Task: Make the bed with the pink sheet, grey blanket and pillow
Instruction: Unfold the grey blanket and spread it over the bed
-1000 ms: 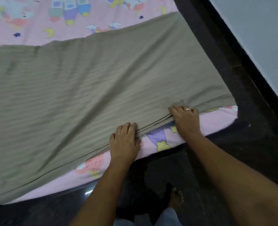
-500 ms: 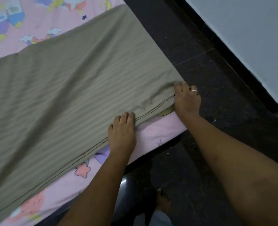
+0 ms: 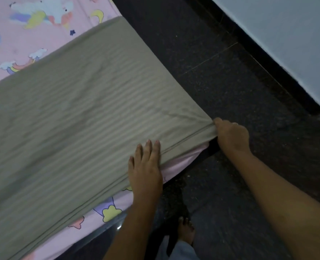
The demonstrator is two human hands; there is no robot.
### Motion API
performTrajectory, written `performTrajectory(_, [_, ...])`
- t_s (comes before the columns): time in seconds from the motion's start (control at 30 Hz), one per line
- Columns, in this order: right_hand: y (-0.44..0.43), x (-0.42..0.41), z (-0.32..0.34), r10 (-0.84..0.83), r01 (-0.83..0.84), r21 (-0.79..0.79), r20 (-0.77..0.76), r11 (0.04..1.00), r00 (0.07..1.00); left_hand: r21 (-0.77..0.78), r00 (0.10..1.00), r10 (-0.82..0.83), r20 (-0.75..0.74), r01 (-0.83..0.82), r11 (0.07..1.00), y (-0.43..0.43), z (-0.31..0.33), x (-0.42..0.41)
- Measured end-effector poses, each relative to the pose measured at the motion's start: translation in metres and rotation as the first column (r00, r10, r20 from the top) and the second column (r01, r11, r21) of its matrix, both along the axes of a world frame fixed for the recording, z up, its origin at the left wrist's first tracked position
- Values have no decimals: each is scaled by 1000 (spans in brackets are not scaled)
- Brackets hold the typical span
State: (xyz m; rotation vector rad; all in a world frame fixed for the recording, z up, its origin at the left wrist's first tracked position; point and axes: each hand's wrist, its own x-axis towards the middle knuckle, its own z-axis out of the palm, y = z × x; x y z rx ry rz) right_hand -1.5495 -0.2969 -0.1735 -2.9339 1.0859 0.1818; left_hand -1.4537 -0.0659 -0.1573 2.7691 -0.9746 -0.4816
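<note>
Pink sheet (image 3: 61,40), printed with cartoon figures, covers the bed at upper left and shows again as a strip along the near edge. Grey ribbed blanket (image 3: 80,119) lies over the sheet, from the left border to the bed's right corner. Left hand (image 3: 146,166) lies flat on the blanket's near hem, fingers straight. Right hand (image 3: 230,136) grips the blanket corner, fingers curled round bunched cloth. Dark floor (image 3: 211,81) lies to the right, with a bare foot (image 3: 186,231) on it.
</note>
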Motion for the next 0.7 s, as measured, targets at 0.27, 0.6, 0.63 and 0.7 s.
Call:
performTrajectory(0.27, [-10, -14, -7, -51, 55, -87, 42, 995, 998, -61, 999, -30, 32, 32, 998, -13, 2, -17])
performTrajectory(0.6, [-11, -7, -8, -133, 142, 92, -94, 986, 987, -51, 993, -115, -6, 114, 992, -53, -10, -29])
performTrajectory(0.63, [-14, -6, -8, -86, 95, 71, -120, 993, 989, -64, 993, -117, -12, 116, 991, -57, -11, -30])
performTrajectory(0.7, [-22, -5, -9, -54, 58, 24, -150, 998, 987, -73, 989, -144, 23, 146, 987, -62, -12, -32])
